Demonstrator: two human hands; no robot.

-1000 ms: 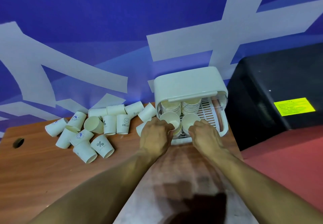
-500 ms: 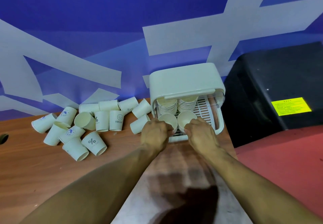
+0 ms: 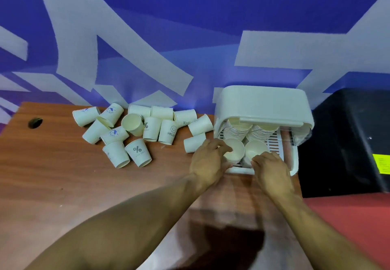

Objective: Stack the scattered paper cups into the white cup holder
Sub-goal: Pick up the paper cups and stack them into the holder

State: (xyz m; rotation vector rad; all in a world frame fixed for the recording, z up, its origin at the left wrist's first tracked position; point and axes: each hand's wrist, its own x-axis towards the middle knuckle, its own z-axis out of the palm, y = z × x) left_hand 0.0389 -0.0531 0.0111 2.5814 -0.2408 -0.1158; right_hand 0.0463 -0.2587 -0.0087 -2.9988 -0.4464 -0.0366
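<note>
Paper is under both hands: the left hand (image 3: 209,162) curls its fingers and thumb round the rim of the left front cup (image 3: 234,148). The right hand (image 3: 271,171) curls on the near wall of the right front cup (image 3: 256,150), its fingertips hidden beneath the knuckles. Both cups stand mouth up, side by side, on the slatted tray of the white cup holder (image 3: 263,105); the hands hide their lower walls. Behind them, under the holder's hood, two stacks of cups (image 3: 239,129) show only their rims, too many and too blurred to count.

Left of the holder, on the wooden table (image 3: 52,174), lie fourteen scattered paper cups (image 3: 138,152), some upside down, some on their sides. The nearest cup (image 3: 194,145) is partly covered by the left hand. Prints read "%" and "HELLO"; others are too small to read. A round hole (image 3: 34,122) sits near the table's left edge. Right of the holder, a black box (image 3: 348,143) with a yellow label (image 3: 382,164) is cut off by the frame.
</note>
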